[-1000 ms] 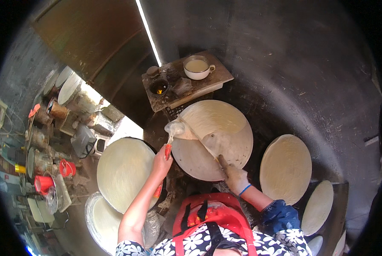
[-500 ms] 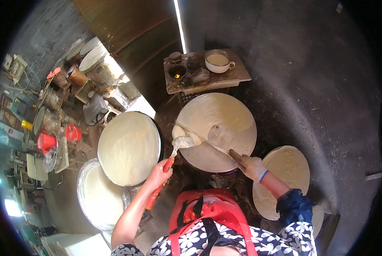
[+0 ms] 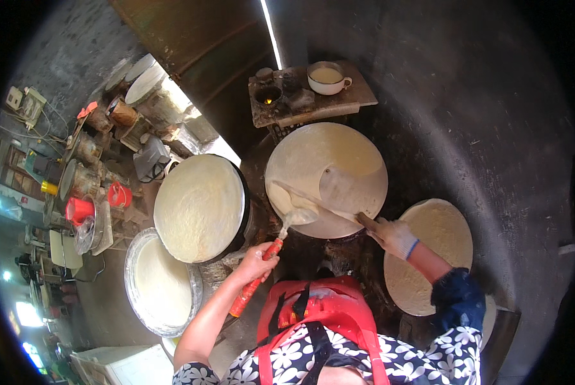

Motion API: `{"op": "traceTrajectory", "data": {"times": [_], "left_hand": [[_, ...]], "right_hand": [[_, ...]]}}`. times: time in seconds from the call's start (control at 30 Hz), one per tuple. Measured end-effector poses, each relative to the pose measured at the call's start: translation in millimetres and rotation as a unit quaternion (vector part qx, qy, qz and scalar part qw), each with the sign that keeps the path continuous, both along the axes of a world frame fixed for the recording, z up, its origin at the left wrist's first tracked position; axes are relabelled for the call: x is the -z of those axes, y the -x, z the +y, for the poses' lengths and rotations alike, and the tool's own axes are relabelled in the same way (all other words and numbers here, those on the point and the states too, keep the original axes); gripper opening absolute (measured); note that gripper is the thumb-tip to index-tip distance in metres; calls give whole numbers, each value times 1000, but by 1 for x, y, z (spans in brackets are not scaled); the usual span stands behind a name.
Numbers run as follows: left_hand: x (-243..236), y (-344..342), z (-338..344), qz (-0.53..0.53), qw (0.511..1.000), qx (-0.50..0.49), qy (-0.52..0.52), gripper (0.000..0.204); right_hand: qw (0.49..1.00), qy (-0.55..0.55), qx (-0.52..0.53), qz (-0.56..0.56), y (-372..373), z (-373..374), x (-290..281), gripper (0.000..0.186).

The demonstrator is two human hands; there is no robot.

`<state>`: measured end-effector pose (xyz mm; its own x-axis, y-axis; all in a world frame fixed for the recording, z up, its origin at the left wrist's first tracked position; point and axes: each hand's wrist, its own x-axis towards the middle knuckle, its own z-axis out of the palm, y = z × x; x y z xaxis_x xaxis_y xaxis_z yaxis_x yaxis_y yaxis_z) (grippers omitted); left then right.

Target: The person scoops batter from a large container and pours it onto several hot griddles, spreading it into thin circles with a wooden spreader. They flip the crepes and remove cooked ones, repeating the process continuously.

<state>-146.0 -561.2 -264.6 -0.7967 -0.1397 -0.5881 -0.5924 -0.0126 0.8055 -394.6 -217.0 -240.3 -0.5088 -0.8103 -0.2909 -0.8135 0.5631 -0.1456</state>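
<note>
In front of me a round griddle [image 3: 287, 154] carries a thin pale layer of batter and a thicker pool near its left and front side. My left hand [image 3: 258, 264] is wrapped round the red handle of a ladle [image 3: 301, 217]; its batter-coated bowl is over the griddle's front edge. A thin, long flat spreader [image 3: 319, 203] lies slanting across the batter. Its right end is in the grip of my right hand [image 3: 395, 237], which wears a pale glove with darkened fingertips.
Batter-covered round griddles stand at left [image 3: 199, 208] and right [image 3: 438, 269]. At front left is a wide tub [image 3: 129, 279] of batter. Behind, a small wooden table [image 3: 351, 112] bears a white enamel mug [image 3: 329, 88] and a glowing pot [image 3: 267, 95]. Red buckets [image 3: 79, 210] sit farther left.
The ladle has moved right along the griddle's front side, away from the left edge. The spreader and my right hand have shifted slightly, and the whole view has tilted a little.
</note>
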Motion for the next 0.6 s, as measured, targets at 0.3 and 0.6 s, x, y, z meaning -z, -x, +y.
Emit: {"op": "traceTrajectory", "data": {"times": [0.3, 0.6], "left_hand": [[-15, 39, 45, 133, 991, -19, -28, 42], [-108, 103, 37, 221, 940, -200, -165, 34]], "right_hand": [[960, 108, 258, -3, -63, 16, 20, 73], [826, 266, 441, -229, -107, -196, 89, 70]]}}
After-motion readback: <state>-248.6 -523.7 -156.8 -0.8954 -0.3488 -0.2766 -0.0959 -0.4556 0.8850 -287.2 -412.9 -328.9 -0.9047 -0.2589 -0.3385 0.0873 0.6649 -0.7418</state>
